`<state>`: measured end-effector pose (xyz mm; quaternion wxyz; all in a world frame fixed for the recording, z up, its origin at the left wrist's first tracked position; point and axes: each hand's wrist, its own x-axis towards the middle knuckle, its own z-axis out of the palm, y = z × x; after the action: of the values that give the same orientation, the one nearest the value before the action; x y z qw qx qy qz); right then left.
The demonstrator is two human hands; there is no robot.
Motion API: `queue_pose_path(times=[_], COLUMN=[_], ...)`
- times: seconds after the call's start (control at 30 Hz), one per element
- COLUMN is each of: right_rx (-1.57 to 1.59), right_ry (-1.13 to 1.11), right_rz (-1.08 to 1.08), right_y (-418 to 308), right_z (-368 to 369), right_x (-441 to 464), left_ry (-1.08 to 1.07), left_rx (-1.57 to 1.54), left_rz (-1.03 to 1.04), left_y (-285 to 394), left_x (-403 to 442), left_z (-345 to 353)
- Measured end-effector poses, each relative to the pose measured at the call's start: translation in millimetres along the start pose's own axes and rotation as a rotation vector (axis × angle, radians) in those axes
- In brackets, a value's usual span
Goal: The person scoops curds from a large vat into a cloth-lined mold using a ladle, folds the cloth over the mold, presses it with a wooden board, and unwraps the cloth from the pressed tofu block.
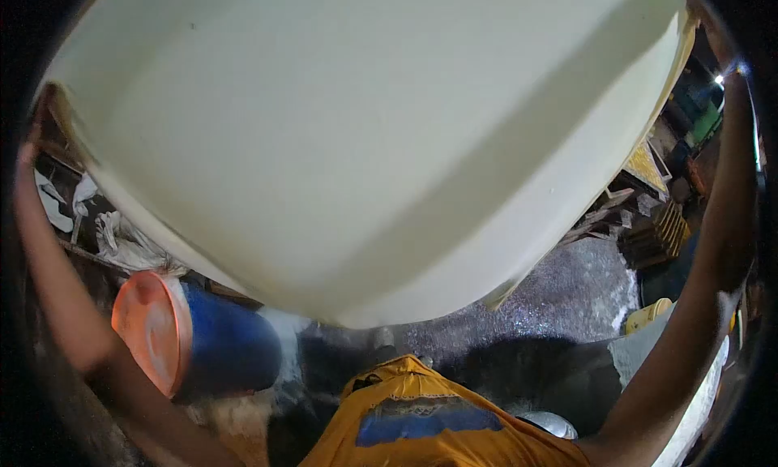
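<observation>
A large, smooth, pale white panel [348, 143] fills the upper middle of the head view, raised in front of me between both arms. Its edges look bent by the lens, and ragged yellowish bits hang from the lower rim. At the far left, my left hand [39, 126] is closed on the panel's left edge. My right hand [711, 36], up at the right margin, grips the opposite edge. Both hands are dim and partly hidden by the panel and the dark border of the view.
A blue drum [231, 337] with an orange end [150, 333] is at lower left, near crumpled white cloth [130, 240]. Wooden crates [656, 233] and a yellow container [647, 315] are on the right. The wet-looking grey floor [559, 293] shows below the panel.
</observation>
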<state>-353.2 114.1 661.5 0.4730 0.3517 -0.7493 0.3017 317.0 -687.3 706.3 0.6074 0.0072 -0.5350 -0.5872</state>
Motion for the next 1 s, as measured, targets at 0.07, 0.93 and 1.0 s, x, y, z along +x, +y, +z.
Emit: queue_pose_path(times=[0.07, 0.93, 1.0], right_rx=[0.053, 0.811, 0.86], right_ry=[0.03, -0.467, -0.524], right_rz=[-0.017, 0.496, 0.586], right_y=[-20, 55, 64], right_z=[16, 493, 528], right_x=[8, -123, -166], left_ry=[-0.022, 0.493, 0.502], left_rx=[0.047, 0.188, 0.206], left_rz=[0.099, -0.342, -0.557], left_y=[-14, -511, -551], left_x=[-35, -40, -66], left_z=[72, -128, -141])
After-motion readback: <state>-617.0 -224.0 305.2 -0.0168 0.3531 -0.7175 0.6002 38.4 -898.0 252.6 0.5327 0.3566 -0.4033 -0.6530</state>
